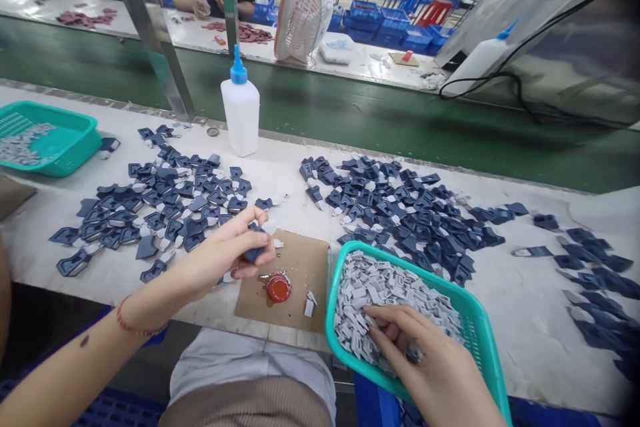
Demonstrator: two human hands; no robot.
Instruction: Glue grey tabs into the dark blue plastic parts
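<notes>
Above a piece of brown cardboard (320, 260), my left hand (235, 250) is closed around a dark blue plastic part (255, 243) with a pale tip. My right hand (425, 353) reaches into a turquoise basket (480, 320) heaped with small light grey plastic pieces (385, 283). Its thumb and forefinger are pinched on one of those grey pieces, partly hidden by the fingers. On the cardboard lies a small red cap (278, 287) with shiny wet liquid in and around it. A couple of loose grey pieces (310, 305) lie to its right.
Piles of dark blue parts with pale ends lie left (170, 193) and right (400, 207). A white squeeze bottle (241, 113) with a blue nozzle stands behind. Another turquoise basket (75, 140) sits far left. A metal post (155, 33) rises beyond; people work across the green belt (350, 113).
</notes>
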